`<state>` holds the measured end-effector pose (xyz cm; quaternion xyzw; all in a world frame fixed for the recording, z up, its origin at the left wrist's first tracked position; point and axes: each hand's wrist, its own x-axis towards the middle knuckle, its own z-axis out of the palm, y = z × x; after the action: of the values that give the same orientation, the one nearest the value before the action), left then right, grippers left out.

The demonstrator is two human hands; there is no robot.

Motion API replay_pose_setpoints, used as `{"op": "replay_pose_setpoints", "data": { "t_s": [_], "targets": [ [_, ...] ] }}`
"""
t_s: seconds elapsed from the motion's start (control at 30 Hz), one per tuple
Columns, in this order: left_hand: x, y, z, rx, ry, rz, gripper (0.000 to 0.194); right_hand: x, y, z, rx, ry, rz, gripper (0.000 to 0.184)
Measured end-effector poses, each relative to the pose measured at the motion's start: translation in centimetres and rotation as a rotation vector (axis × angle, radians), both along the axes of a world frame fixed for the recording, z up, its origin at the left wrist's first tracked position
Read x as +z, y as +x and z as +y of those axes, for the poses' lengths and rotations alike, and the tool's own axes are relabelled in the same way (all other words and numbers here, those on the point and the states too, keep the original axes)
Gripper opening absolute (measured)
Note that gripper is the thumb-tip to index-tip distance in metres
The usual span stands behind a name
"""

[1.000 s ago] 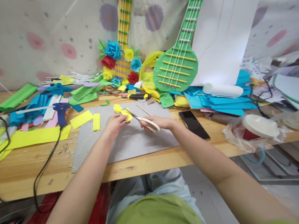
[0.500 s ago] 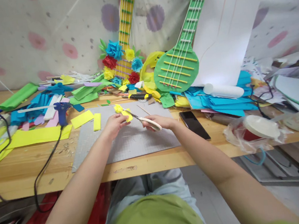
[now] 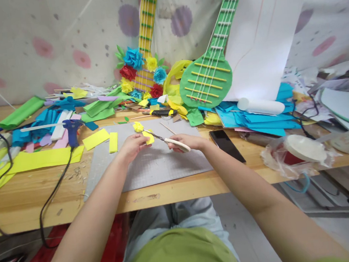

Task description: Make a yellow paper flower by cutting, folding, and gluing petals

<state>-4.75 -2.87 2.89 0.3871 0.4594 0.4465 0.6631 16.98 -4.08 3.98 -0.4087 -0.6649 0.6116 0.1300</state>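
Observation:
Between the fingertips of my left hand (image 3: 136,146) is a small piece of yellow paper (image 3: 149,137). My right hand (image 3: 182,142) is closed around the white handles of a pair of scissors (image 3: 177,144). The blades point left and reach the upper edge of the yellow piece. Just beyond the fingers of my left hand a crumpled yellow paper flower (image 3: 138,127) lies on the grey cutting mat (image 3: 166,172). Yellow paper strips (image 3: 113,142) rest on the mat's left side, and a thin wooden stick (image 3: 168,128) lies behind the scissors.
A blue glue gun (image 3: 73,132) with a black cord stands at left among paper scraps. A black phone (image 3: 226,146) lies right of the mat. Behind are a utility knife (image 3: 161,113), a green paper lute (image 3: 206,81) and a yellow instrument with flowers (image 3: 145,54). Wrapped tape (image 3: 302,150) sits at right.
The scissors and my right hand have shifted slightly to the right. My left hand still pinches the yellow piece, now turned a little.

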Motion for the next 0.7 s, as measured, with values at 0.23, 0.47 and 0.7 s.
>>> {"op": "replay_pose_setpoints", "data": {
  "t_s": [0.23, 0.47, 0.7],
  "targets": [
    [-0.6, -0.1, 0.5, -0.04, -0.045, 0.014, 0.013, -0.2, 0.2, 0.2, -0.007, -0.003, -0.084, 0.041],
    [-1.2, -0.3, 0.5, -0.045, 0.002, 0.063, 0.02, -0.3, 0.1, 0.3, -0.101, 0.028, -0.058, 0.042],
    [-1.4, -0.2, 0.1, -0.11, 0.246, 0.036, 0.023, -0.6, -2.9, 0.1, -0.316, -0.218, 0.402, 0.035]
  ]
}}
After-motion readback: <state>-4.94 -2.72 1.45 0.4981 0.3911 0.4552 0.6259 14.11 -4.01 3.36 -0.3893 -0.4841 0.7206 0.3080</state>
